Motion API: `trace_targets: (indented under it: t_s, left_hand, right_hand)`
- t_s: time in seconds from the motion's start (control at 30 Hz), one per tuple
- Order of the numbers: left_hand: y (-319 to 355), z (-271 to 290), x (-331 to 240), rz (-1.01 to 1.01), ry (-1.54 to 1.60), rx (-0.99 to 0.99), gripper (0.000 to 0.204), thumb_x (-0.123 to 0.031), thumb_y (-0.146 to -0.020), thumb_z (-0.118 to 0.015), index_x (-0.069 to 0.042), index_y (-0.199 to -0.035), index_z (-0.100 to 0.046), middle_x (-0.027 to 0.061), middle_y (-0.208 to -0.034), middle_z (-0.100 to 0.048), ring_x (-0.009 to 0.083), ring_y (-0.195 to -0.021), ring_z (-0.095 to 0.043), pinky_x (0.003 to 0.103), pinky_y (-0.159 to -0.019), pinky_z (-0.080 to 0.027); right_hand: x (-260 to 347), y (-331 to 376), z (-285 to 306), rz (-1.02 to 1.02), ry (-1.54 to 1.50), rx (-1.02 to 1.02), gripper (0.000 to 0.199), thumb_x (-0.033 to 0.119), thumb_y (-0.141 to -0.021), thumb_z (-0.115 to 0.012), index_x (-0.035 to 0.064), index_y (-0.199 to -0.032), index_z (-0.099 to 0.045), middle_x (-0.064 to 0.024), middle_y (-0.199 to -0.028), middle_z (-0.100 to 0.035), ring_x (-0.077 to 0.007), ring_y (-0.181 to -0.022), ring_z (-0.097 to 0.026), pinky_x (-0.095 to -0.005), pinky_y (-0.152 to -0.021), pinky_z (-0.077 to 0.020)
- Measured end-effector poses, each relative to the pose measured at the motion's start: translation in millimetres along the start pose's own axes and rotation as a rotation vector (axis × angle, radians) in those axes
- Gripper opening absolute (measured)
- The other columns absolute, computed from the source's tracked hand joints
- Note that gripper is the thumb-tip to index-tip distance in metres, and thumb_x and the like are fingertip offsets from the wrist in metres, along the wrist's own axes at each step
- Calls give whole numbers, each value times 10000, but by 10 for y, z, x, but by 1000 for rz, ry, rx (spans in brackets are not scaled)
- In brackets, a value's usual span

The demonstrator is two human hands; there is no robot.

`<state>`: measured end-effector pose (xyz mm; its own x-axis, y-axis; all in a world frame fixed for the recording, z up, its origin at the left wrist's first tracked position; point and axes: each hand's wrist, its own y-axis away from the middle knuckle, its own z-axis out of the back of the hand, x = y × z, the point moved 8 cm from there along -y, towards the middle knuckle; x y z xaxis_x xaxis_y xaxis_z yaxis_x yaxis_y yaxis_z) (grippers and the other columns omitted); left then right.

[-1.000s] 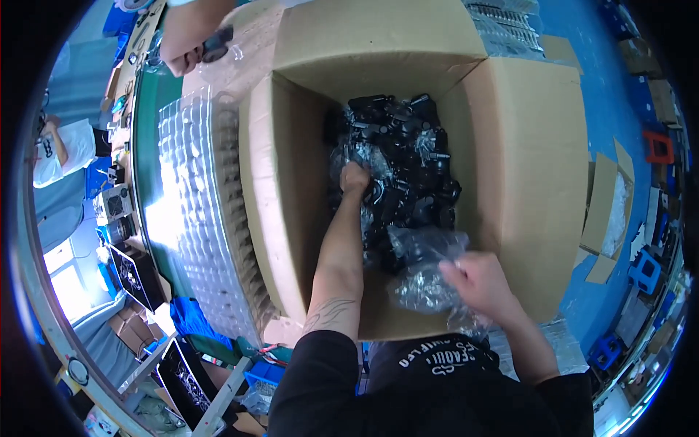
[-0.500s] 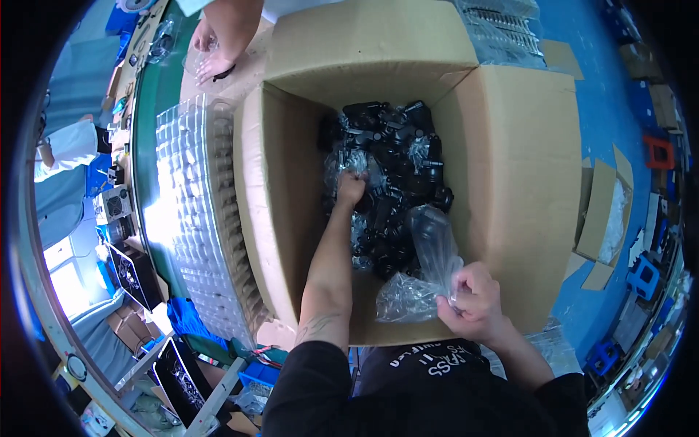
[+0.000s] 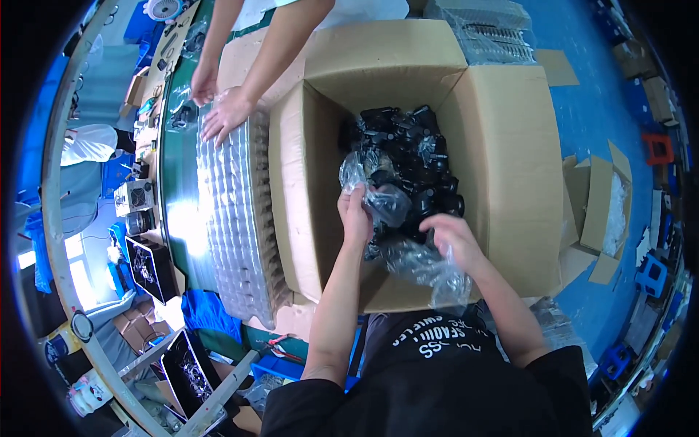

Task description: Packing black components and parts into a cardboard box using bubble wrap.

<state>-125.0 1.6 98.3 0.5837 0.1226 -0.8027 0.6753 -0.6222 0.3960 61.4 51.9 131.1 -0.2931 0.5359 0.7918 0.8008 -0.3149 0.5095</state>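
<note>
My left hand [image 3: 354, 213] is closed on a crumpled clear plastic bag [image 3: 388, 204] inside the large cardboard box [image 3: 520, 175]; whether anything lies in that bag I cannot make out. To its right, my right hand [image 3: 453, 242] reaches over the box's near part, thumb and forefinger stretched toward the left. Its other fingers curl against a second clear plastic bag [image 3: 426, 268], which trails below the hand to the box's near edge. Under and beyond both hands lies a heap of black plastic parts [image 3: 404, 138], some wrapped in clear film.
Left of the box stands a stack of clear moulded trays [image 3: 237, 218], with another person's hands [image 3: 231, 113] at its far end. More wrapped trays [image 3: 484, 33] lie beyond the box. An opened carton [image 3: 601, 211] and stools, one of them blue [image 3: 649, 274], stand on the blue floor at right.
My left hand has come up nearer from the heap with a bag. My right hand has moved inward and farther over the box. The other person's hands have moved onto the trays.
</note>
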Motion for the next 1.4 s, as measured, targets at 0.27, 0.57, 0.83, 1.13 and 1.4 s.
trace_targets:
  t_s: [0.27, 0.57, 0.83, 1.13, 1.4]
  left_hand:
    - [234, 88, 355, 337, 107, -187, 267, -284, -926, -497, -21, -930, -539, 88, -783, -579, 134, -645, -535, 278, -603, -477]
    - [206, 460, 1240, 585, -138, -266, 348, -337, -918, -497, 4, -953, -561, 108, -813, -590, 160, -671, -559, 309, -596, -483]
    - [-683, 987, 1259, 490, -724, -272, 326, -348, -860, -567, -28, -831, -618, 91, -710, -604, 179, -515, -534, 295, -486, -449]
    - [-1930, 614, 1662, 176, -1475, -22, 362, -304, -827, -538, 17, -966, -628, 176, -956, -645, 355, -904, -597, 389, -783, -477]
    - [-2001, 949, 2183, 577, -1723, 24, 501, -420, -793, -562, 31, -1004, -618, 184, -1022, -624, 358, -941, -589, 396, -816, -473]
  right_hand:
    - [-17, -53, -185, 50, 299, -228, 387, 330, -824, -616, -57, -830, -623, -107, -693, -631, -174, -552, -550, -289, -520, -435]
    - [165, -2, -158, 122, 1257, -315, 264, 237, -823, -592, 5, -698, -617, -101, -526, -543, -256, -423, -459, -337, -461, -404]
    - [582, 133, -50, 274, 1167, -354, 184, 128, -775, -577, 44, -611, -571, -89, -516, -524, -301, -418, -431, -356, -459, -393]
    - [581, 365, 291, 443, 672, -466, 30, -16, -630, -549, 11, -644, -554, -62, -769, -593, -216, -516, -487, -291, -494, -397]
    - [365, 418, 453, 290, 359, -240, 110, 15, -665, -598, 24, -774, -606, -73, -757, -627, -202, -500, -484, -279, -494, -401]
